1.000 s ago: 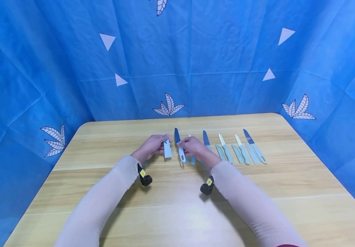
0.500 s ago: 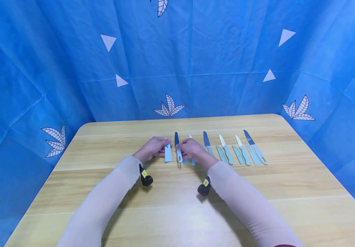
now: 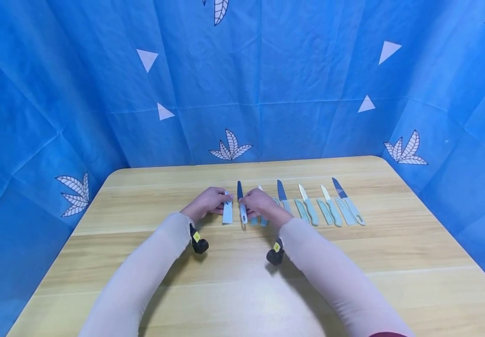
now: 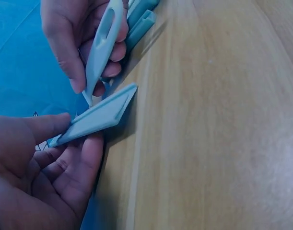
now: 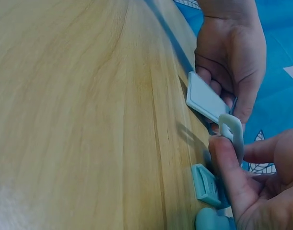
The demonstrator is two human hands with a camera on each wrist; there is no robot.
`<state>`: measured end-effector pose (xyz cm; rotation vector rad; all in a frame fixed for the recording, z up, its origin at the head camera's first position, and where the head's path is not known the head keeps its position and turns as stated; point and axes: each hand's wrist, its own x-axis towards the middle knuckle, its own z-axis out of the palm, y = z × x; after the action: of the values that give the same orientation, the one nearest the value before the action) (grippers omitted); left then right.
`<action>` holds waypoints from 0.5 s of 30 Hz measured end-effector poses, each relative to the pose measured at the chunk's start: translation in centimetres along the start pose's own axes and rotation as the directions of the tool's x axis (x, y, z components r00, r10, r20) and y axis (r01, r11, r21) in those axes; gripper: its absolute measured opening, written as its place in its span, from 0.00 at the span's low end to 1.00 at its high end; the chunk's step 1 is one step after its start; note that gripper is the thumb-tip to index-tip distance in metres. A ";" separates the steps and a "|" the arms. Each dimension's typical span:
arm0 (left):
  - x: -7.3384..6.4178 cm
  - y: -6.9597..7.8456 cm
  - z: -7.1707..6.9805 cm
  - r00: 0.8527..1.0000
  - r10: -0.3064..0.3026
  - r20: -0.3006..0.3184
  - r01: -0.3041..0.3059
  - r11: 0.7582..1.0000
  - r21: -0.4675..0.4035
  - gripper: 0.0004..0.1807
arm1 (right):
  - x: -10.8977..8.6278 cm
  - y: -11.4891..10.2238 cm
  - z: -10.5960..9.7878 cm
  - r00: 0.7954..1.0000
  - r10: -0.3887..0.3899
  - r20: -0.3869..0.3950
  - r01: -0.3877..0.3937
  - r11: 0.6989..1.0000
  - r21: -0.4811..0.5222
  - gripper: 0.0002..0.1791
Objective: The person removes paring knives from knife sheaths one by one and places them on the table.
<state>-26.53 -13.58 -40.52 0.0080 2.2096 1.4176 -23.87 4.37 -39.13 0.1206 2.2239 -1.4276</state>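
My left hand (image 3: 212, 200) pinches a pale blue knife sheath (image 3: 227, 214) between thumb and fingers, its wide end towards me. Beside it, my right hand (image 3: 261, 201) holds a kitchen knife by its light blue handle (image 3: 244, 216); the dark blade (image 3: 239, 188) points to the far side. Knife and sheath stand close together, side by side, over the table. In the left wrist view the sheath (image 4: 98, 117) is tilted, just below the knife handle (image 4: 102, 52) with its hanging hole. The right wrist view shows the handle's end (image 5: 231, 132) near the sheath; the fingers hide part of the knife.
Several knives lie in a row to the right, including a dark-bladed knife (image 3: 282, 189), a small paring knife (image 3: 311, 210) and a large knife (image 3: 353, 210). Sheaths, such as a green one (image 3: 302, 210), lie beside them. A blue curtain (image 3: 301, 126) hangs behind the wooden table (image 3: 242, 290).
My right hand has moved a little left with the knife, and the handle has swung closer to the sheath. The sheath's wide end has shifted slightly towards me.
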 end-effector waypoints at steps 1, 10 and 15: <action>0.0 0.0 0.0 1.000 0.001 0.003 -0.001 1.000 0.006 0.11 | 0.1 0.0 0.1 1.000 0.003 -0.007 -0.003 1.000 -0.012 0.13; 0.1 0.0 0.2 1.000 0.011 -0.022 -0.010 0.997 0.072 0.10 | 0.4 -0.4 0.5 1.000 0.007 -0.029 -0.010 0.993 -0.113 0.11; -0.1 0.1 0.4 0.995 0.059 -0.078 -0.040 0.975 0.219 0.11 | 0.4 -0.6 0.6 1.000 -0.009 -0.028 0.004 0.980 -0.198 0.12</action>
<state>-26.30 -13.25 -40.47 0.0812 2.4397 1.2150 -24.25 3.49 -38.99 0.0668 2.3776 -1.2056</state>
